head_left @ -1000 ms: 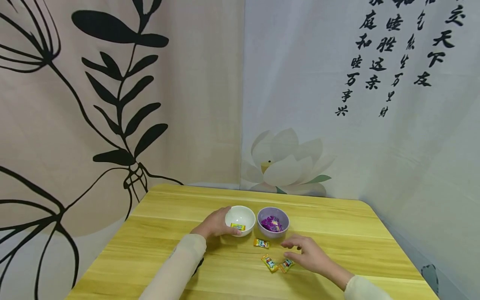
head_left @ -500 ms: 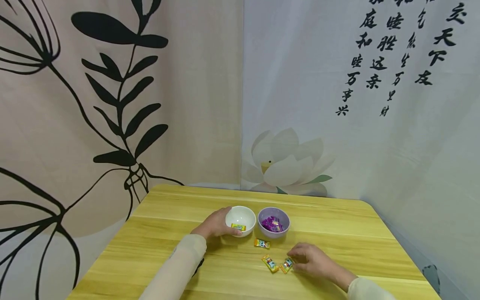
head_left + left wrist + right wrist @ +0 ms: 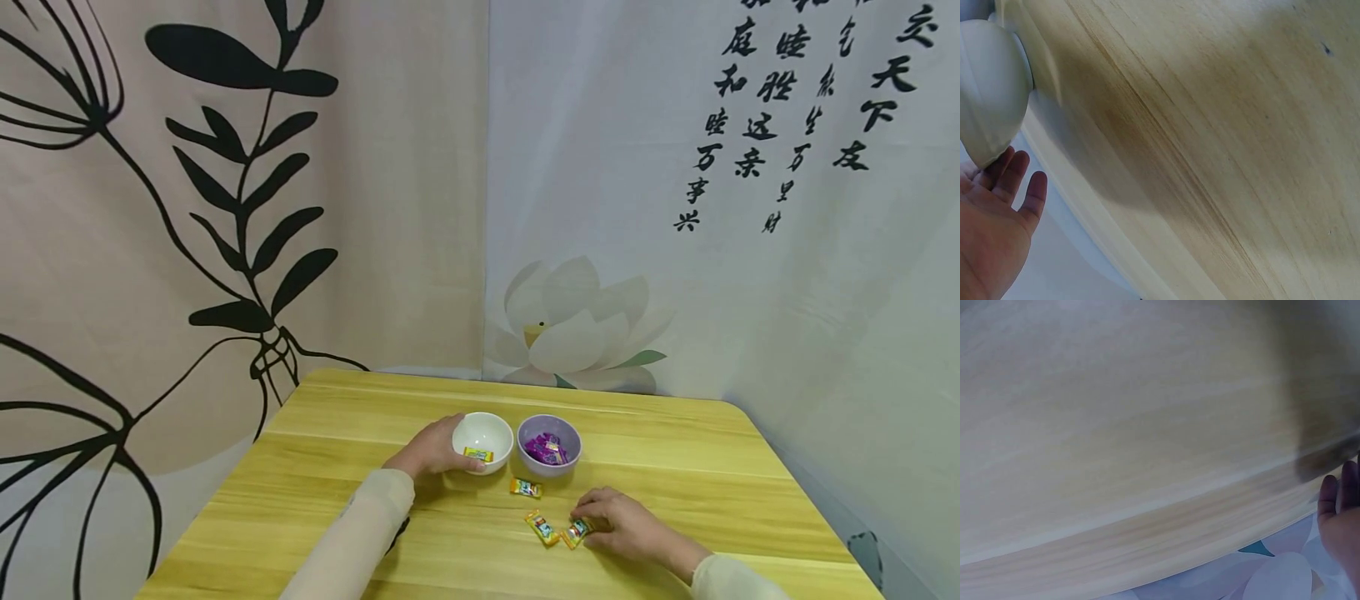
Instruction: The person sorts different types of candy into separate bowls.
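Note:
My left hand holds the side of a white bowl, thumb at its near rim; one yellow-wrapped candy lies inside. In the left wrist view the fingers of my left hand meet the underside of the white bowl. To the right, my right hand pinches a yellow-wrapped candy at the tabletop. Beside it lies a second wrapped candy, and a third candy sits nearer the bowls. The right wrist view catches only part of my right hand.
A purple bowl with several purple-wrapped candies stands just right of the white bowl. Both are on a wooden table. Behind it hangs a printed cloth. A small dark object is partly hidden by the left sleeve.
My right hand has come down from above the table to the rightmost loose candy, its fingers closing on it. The left hand and both bowls have stayed in place.

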The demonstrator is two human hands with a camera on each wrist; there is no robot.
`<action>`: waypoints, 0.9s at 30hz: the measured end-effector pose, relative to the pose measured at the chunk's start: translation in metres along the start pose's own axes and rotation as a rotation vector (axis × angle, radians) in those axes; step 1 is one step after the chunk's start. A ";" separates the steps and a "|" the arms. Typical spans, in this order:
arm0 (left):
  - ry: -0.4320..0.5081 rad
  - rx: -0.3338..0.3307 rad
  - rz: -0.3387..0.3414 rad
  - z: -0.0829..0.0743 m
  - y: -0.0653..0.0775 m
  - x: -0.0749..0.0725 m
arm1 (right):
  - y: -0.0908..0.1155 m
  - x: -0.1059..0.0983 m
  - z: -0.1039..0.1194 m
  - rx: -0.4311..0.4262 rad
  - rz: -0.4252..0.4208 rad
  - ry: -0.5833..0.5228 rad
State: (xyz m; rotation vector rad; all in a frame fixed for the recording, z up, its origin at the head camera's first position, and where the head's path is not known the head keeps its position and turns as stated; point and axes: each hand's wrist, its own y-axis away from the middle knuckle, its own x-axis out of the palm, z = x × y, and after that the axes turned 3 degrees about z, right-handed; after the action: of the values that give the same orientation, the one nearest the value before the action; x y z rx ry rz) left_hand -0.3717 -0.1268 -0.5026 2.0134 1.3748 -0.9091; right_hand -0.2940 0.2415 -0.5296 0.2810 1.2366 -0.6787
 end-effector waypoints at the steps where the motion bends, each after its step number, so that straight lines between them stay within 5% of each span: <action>1: 0.000 0.000 0.000 0.000 0.000 0.000 | 0.000 0.000 0.000 -0.010 -0.005 0.005; 17: -0.010 -0.003 0.001 0.002 -0.002 0.001 | 0.002 0.003 -0.002 -0.103 -0.064 0.086; 27: -0.004 -0.007 0.003 0.001 -0.002 0.000 | 0.003 0.002 -0.003 -0.071 -0.062 0.045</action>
State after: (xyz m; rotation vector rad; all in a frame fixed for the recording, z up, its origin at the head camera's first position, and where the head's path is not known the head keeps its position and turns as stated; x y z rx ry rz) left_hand -0.3737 -0.1271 -0.5034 2.0070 1.3706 -0.9055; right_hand -0.2943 0.2444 -0.5330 0.2005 1.3140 -0.6830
